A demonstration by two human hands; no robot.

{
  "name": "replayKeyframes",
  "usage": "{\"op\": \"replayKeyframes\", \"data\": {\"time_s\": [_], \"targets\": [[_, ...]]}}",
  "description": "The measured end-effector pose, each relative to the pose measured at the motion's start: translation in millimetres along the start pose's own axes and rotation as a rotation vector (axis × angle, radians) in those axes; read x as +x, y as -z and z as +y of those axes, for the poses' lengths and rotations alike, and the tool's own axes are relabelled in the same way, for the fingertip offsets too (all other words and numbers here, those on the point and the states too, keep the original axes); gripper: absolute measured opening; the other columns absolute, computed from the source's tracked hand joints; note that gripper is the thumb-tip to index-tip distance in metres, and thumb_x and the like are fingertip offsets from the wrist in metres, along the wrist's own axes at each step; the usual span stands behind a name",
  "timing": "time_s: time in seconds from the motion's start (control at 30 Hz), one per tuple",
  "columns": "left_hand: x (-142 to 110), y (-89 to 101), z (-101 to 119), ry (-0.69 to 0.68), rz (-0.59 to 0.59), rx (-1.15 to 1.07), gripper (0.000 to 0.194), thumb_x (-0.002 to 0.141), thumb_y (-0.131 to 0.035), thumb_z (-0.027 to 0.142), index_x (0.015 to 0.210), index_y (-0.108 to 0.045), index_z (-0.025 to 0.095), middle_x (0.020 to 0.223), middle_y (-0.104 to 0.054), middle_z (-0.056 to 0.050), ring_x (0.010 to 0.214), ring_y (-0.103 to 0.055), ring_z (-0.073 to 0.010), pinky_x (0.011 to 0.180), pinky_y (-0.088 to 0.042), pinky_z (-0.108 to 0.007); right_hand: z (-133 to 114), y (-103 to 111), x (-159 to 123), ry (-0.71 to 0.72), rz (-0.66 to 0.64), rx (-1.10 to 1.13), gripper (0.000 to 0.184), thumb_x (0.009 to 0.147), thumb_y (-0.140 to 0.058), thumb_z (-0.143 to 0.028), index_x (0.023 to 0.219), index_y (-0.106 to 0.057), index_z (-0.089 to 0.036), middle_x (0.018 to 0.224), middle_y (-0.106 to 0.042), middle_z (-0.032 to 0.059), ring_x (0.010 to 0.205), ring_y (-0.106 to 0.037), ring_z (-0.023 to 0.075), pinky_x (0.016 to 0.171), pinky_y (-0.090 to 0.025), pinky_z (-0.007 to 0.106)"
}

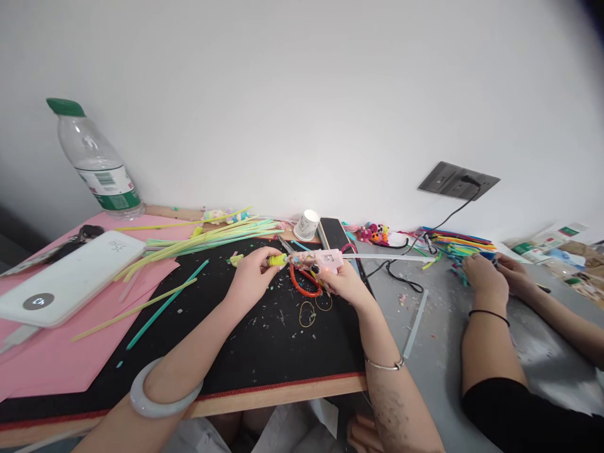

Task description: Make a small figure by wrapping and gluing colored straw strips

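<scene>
On black mat point(264, 352), center of desk, we pinch a small yellow piece point(277, 259) w/ left hand point(252, 277), fingers closed on it. Our right hand point(342, 280), at 3 o'clock from the left, grips a pink glue gun point(317, 258), nozzle touching the yellow piece. Red scissors point(304, 283) lie just under the gun. Straws point(202, 236) at 10 o'clock, water bottle point(97, 160) beyond. Co-worker's hands point(491, 277) far at 3 o'clock, among colored sticks point(455, 242).

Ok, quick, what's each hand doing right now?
Left hand: closed on a small yellow piece.
Right hand: closed around a pink glue gun, nozzle at the yellow piece.
</scene>
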State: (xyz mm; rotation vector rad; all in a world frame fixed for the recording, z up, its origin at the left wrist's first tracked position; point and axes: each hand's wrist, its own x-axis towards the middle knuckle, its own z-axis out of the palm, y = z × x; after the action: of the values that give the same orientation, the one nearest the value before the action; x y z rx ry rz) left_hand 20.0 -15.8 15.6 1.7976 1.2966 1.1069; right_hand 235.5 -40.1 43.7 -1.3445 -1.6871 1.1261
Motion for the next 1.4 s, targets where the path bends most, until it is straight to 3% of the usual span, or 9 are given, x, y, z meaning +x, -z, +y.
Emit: {"op": "replayKeyframes", "data": {"time_s": [0.27, 0.57, 1.4], "targets": [[-0.3, 0.7, 3.0, 0.013, -0.001, 0.005, 0.021, 0.073, -0.055, 0.028, 0.092, -0.061, 0.021, 0.08, -0.068, -0.002, 0.068, -0.062, -0.0162, 0.068, -0.049, -0.029, 1.7, 1.7, 1.0, -0.019, 0.058, -0.032, 0.033, 0.077, -0.052, -0.032, 0.1, -0.063, -0.011, 0.048, -0.036, -0.0065, 0.042, -0.028, 0.0058, 0.04, -0.025, 0.019], [-0.2, 0.8, 5.4, 0.088, 0.02, -0.083, 0.02, 0.071, -0.057, 0.029, 0.09, -0.057, 0.022, 0.083, -0.071, -0.002, 0.074, -0.067, -0.0178, 0.075, -0.05, -0.031, -1.5, 1.0, -0.7, -0.009, 0.015, -0.044, 0.034, 0.079, -0.051, -0.031, 0.104, -0.063, -0.012, 0.051, -0.037, -0.0057, 0.044, -0.03, 0.0063, 0.041, -0.025, 0.019], [-0.2, -2.3, -2.2, 0.043, -0.034, -0.124, 0.024, 0.074, -0.057, 0.03, 0.096, -0.059, 0.02, 0.084, -0.068, -0.004, 0.075, -0.065, -0.0183, 0.071, -0.05, -0.031, 0.6, 0.9, -0.4, -0.006, 0.063, -0.003, 0.03, 0.077, -0.052, -0.032, 0.098, -0.062, -0.013, 0.053, -0.038, -0.0052, 0.044, -0.031, 0.0062, 0.041, -0.026, 0.019]]}}
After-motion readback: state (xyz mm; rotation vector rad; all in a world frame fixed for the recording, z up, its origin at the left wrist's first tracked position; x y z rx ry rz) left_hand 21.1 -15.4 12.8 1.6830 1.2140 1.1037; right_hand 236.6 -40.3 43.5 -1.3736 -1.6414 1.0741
